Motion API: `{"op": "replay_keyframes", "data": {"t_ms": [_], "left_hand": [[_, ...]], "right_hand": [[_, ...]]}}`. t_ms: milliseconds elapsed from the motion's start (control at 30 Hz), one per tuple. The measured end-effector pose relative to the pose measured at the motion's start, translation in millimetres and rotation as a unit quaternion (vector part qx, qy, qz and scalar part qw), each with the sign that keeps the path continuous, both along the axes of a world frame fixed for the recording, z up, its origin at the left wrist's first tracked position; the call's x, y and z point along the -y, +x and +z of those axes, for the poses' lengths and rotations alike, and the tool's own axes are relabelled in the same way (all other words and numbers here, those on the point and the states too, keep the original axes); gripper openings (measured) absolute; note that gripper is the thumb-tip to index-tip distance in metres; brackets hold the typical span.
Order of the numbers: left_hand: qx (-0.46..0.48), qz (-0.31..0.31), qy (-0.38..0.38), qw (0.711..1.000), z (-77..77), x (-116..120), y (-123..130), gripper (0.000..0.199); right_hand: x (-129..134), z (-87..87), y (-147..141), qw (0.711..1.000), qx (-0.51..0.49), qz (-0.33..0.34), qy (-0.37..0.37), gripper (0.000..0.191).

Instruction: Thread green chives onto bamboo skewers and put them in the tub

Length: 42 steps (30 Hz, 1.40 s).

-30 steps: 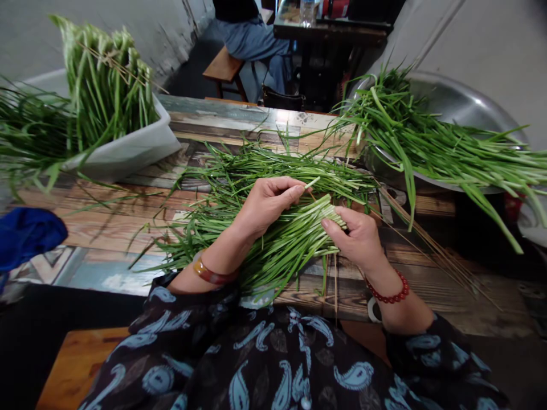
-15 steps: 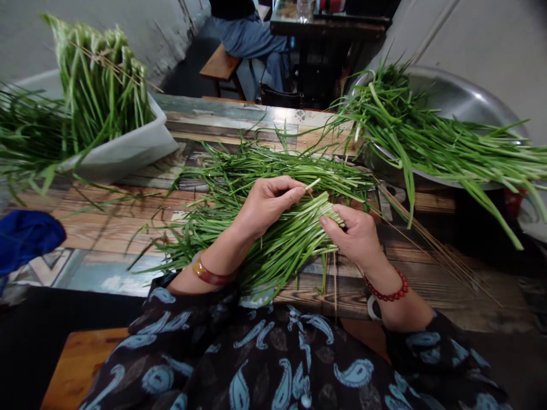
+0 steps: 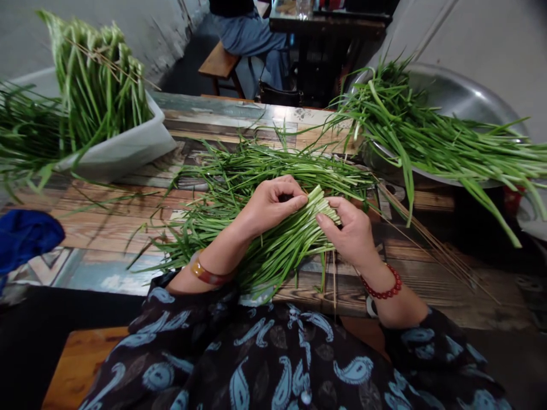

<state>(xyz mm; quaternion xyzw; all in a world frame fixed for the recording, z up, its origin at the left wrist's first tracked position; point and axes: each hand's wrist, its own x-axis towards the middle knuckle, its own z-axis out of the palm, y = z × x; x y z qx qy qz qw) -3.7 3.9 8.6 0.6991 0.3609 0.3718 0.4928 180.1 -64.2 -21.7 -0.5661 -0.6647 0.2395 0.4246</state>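
Observation:
A bunch of garlic chives [image 3: 286, 245] lies across the table before me, its pale cut ends lined up toward the upper right. Closed around those ends is my right hand [image 3: 352, 233], thumb on top. My left hand [image 3: 277, 202] pinches at the stalk tips on the upper side of the bunch, thumb against forefinger. Behind both hands spreads a loose pile of chives [image 3: 277, 165]. One thin straw-coloured stick [image 3: 335, 279] sticks out below the bunch toward me; its upper end is hidden.
A white plastic bin [image 3: 128, 154] at left holds chives in a row with thin sticks across their tops. At right, a steel basin [image 3: 470, 97] overflows with chives. Several thin sticks [image 3: 427, 239] lie nearby. Blue cloth [image 3: 28, 239] sits far left. Beyond, a person [image 3: 252, 40] sits on a bench.
The single stalk in my left hand has come down to the bunch, its pale end now among the others. My right hand has shifted slightly left, still gripping the ends.

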Motion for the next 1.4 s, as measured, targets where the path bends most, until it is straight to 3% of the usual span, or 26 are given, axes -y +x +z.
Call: {"op": "replay_keyframes", "data": {"t_ms": [100,200,433,533,633,733,833,933,1033,1133,1267,1400], "left_hand": [[0.004,-0.018,-0.008,1.000,1.9,-0.3,-1.5,0.019],[0.002,-0.038,-0.071,0.997,2.5,1.0,-3.3,0.024],[-0.012,-0.072,-0.102,0.992,0.2,-0.8,-6.0,0.031],[-0.032,-0.085,-0.110,0.990,-1.0,-3.9,-7.3,0.032],[-0.019,-0.026,-0.103,0.994,-2.5,-9.7,-10.9,0.033],[0.031,0.074,-0.068,0.994,0.6,-18.6,-17.8,0.035],[0.049,0.116,-0.028,0.992,13.3,-28.4,-23.4,0.030],[0.010,0.103,0.007,0.995,28.7,-39.5,-20.8,0.026],[-0.084,0.057,0.047,0.994,33.5,-55.1,-6.1,0.023],[-0.194,0.007,0.121,0.974,23.3,-73.3,18.5,0.019],[-0.316,-0.047,0.213,0.923,0.6,-91.1,52.1,0.019],[-0.347,-0.079,0.269,0.895,-15.5,-100.3,71.9,0.019]], "right_hand": [[-0.3,-7.7,2.3,0.999,-0.051,0.016,-0.006,0.039],[-0.2,-10.5,4.6,0.995,-0.088,0.046,-0.012,0.053],[-0.7,-4.0,2.8,0.997,-0.039,0.060,0.010,0.052],[-5.3,-8.0,3.6,0.996,-0.062,0.067,0.008,0.052],[-10.9,-14.9,8.3,0.989,-0.113,0.096,-0.017,0.055],[-14.2,-16.8,14.7,0.985,-0.117,0.125,-0.030,0.059],[-15.1,-11.7,20.2,0.988,-0.048,0.143,-0.036,0.057],[-14.7,-4.5,22.7,0.984,-0.001,0.172,-0.044,0.040],[-13.8,0.1,22.9,0.978,-0.009,0.208,-0.022,0.029],[-13.4,2.5,22.9,0.974,-0.008,0.225,-0.008,0.023],[-13.2,4.9,23.4,0.973,0.011,0.232,-0.009,0.017],[-12.6,6.3,23.2,0.974,0.032,0.226,0.006,0.022]]}}
